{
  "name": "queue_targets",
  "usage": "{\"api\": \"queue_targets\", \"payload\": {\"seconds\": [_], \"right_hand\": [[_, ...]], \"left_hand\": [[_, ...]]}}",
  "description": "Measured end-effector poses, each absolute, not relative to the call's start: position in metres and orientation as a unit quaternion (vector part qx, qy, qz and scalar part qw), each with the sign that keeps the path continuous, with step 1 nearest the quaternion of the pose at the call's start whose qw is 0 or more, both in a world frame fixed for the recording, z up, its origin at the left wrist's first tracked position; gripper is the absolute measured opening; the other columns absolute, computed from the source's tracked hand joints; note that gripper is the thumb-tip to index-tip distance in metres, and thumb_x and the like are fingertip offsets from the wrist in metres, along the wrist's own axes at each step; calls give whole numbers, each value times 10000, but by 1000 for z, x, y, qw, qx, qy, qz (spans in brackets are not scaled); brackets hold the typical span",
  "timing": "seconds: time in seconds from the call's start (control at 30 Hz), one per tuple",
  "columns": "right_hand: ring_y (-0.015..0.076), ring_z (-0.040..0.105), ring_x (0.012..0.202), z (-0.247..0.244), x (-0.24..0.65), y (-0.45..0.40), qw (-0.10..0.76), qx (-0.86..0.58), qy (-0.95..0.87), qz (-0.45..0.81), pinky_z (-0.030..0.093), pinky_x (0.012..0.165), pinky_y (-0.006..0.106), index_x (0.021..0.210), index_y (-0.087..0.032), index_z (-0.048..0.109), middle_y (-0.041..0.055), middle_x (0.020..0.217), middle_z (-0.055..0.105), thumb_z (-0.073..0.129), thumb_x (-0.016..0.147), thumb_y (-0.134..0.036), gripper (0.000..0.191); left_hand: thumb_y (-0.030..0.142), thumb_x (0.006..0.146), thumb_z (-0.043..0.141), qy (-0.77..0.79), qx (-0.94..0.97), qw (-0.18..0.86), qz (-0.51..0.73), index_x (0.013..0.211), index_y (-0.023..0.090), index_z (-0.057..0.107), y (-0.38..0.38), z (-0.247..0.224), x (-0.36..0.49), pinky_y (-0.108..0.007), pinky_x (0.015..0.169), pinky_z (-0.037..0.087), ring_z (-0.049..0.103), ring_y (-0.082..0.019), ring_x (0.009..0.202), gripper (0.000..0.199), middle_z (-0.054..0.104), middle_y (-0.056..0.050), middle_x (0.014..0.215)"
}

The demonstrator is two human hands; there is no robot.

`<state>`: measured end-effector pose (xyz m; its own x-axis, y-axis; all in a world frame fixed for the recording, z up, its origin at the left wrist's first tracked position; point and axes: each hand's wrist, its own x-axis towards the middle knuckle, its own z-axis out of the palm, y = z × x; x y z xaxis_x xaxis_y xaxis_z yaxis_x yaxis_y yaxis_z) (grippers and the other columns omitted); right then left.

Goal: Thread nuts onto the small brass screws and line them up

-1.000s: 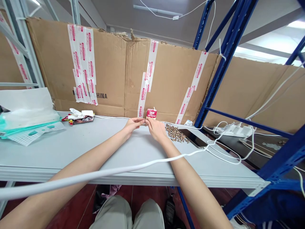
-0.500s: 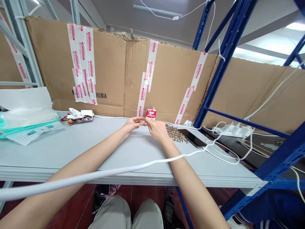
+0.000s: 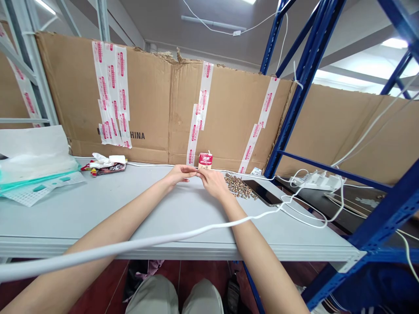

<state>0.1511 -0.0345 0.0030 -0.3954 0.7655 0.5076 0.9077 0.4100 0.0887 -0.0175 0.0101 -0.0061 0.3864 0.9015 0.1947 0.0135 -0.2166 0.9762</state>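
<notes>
My left hand (image 3: 180, 174) and my right hand (image 3: 212, 182) meet at their fingertips above the grey table (image 3: 157, 213). Both are closed in a pinch; whatever lies between the fingers is too small to make out. Right behind them stands a small red and white drink carton (image 3: 205, 161) with a straw. Beside my right hand lies a loose pile of small brass-coloured metal pieces (image 3: 240, 187). A dark phone (image 3: 262, 192) rests flat at the right of the pile.
A white cable (image 3: 183, 235) crosses in front of my forearms. On the left are clear and green plastic sheets (image 3: 39, 174) and a crumpled snack wrapper (image 3: 106, 168) with tissue. Cardboard (image 3: 150, 104) walls the back. A blue post (image 3: 294, 93) and a power strip (image 3: 319, 179) stand right.
The view has tilted slightly upward, so things sit a little lower. My fingertips stay together, with the left fingers drawn in more closely.
</notes>
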Motion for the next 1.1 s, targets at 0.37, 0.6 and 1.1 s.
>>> {"api": "queue_targets", "payload": {"seconds": [0.37,0.6,1.1], "right_hand": [[167,571,763,-2,152,-31,182,-508,-825,-171,286,582,251,1021,-222,556,57,920,650,229,941,-361,364],[195,601,809,2,175,-24,150,-582,-765,-231,353,655,269,1050,-184,535,106,924,649,213,939,-350,379],[158,578,810,28,265,-226,152,-622,-767,-33,427,708,266,959,-255,619,50,907,636,305,902,-417,357]], "left_hand": [[461,597,716,358,700,472,399,840,140,689,12,-9,-17,-237,577,362,475,-112,647,403,663,-90,852],[548,577,689,405,669,500,373,1064,153,598,16,-9,-26,-261,590,418,529,-141,684,633,650,-116,971],[450,668,580,406,781,331,340,803,146,677,5,-10,-8,-243,518,366,518,-147,582,346,664,-77,762]]}}
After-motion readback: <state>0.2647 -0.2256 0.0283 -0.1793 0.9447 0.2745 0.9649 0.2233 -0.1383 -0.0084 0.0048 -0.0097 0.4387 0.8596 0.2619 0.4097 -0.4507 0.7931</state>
